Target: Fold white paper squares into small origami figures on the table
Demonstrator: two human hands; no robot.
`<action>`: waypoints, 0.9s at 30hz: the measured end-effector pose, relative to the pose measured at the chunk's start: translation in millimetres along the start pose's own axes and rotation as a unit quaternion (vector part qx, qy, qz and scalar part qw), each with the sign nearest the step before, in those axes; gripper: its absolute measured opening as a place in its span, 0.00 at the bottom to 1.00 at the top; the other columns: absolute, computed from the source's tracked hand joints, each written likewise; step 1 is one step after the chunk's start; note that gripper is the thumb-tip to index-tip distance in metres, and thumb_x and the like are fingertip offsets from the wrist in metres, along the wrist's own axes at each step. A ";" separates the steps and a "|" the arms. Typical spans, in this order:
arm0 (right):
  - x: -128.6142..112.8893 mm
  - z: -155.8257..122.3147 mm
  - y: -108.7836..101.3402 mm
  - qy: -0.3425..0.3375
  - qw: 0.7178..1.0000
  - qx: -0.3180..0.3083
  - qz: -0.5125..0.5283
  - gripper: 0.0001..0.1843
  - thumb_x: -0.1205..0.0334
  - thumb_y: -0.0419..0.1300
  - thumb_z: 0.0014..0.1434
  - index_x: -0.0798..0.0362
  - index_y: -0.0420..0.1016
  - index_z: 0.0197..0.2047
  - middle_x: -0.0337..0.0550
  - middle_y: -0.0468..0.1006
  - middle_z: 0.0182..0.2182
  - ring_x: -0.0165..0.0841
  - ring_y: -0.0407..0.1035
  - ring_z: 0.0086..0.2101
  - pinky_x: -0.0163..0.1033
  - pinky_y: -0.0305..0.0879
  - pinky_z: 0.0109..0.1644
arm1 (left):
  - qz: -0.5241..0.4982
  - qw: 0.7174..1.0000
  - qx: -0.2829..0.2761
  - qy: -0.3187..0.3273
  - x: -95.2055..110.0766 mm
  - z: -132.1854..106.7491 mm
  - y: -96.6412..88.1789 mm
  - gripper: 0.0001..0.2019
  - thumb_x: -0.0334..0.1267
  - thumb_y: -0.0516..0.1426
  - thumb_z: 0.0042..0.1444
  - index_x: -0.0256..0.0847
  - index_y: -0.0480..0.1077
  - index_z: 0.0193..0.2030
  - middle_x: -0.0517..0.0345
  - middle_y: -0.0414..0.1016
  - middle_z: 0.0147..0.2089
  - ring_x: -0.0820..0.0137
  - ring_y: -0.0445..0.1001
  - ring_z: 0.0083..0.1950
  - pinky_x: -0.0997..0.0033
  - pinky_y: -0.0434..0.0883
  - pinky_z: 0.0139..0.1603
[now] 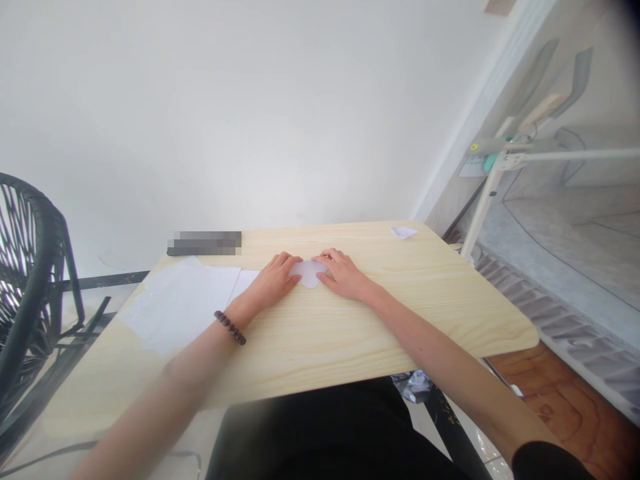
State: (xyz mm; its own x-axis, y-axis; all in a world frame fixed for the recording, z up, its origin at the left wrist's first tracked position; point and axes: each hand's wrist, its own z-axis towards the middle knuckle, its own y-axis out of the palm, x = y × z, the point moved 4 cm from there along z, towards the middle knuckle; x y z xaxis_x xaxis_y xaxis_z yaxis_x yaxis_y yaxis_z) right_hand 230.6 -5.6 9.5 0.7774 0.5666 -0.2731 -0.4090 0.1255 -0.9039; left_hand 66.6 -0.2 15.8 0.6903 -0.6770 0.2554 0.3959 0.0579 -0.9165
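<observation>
A small folded piece of white paper [309, 274] lies on the wooden tabletop in front of me, with a pointed lower edge. My left hand [273, 281] has the paper's left side between thumb and fingers. On the opposite side, my right hand [344, 275] grips the right edge in the same way, fingers bent at the upper corner and thumb lower down. The parts of the paper under my fingertips are hidden. Loose white sheets [187, 303] spread out to the left, partly behind my left wrist, which wears a dark beaded bracelet [230, 327].
The light wooden table [320, 350] stands against a white wall. Another small folded paper [403, 232] sits near its far right corner. A blurred dark object [205, 243] lies at the back left. There is a black woven chair [43, 267] at left and a white metal frame [493, 193] at right.
</observation>
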 end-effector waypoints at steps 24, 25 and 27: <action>7.5 0.8 2.5 0.071 0.996 0.037 0.025 0.24 0.56 0.53 0.51 0.54 0.56 0.51 0.46 0.65 0.43 0.37 0.57 0.44 0.44 0.52 0.47 | 0.016 1.000 0.000 0.001 0.8 -0.5 2.5 0.18 0.37 0.47 0.55 0.38 0.57 0.53 0.49 0.60 0.44 0.63 0.61 0.46 0.60 0.63 0.48; 7.7 0.8 2.6 0.072 0.996 0.038 0.027 0.24 0.56 0.53 0.51 0.54 0.56 0.50 0.46 0.65 0.43 0.37 0.57 0.44 0.44 0.52 0.47 | 0.016 1.000 0.000 0.001 0.8 -0.5 2.6 0.18 0.37 0.46 0.55 0.38 0.57 0.54 0.49 0.60 0.44 0.63 0.61 0.46 0.60 0.63 0.48; 8.1 0.8 2.6 0.074 0.996 0.040 0.032 0.24 0.56 0.53 0.50 0.54 0.56 0.50 0.46 0.65 0.43 0.37 0.57 0.43 0.44 0.52 0.47 | 0.016 1.000 0.000 0.001 0.6 -0.6 2.6 0.18 0.37 0.46 0.55 0.39 0.57 0.54 0.49 0.60 0.44 0.63 0.61 0.46 0.60 0.63 0.48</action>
State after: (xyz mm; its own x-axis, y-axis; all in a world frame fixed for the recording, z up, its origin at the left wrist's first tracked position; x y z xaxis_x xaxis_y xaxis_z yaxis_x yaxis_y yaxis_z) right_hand 235.5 -0.1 5.2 0.8082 0.4504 -0.3795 -0.4916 0.1610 -0.8558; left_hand 67.7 -0.9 13.5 0.7012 -0.6768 0.2243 0.3732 0.0804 -0.9243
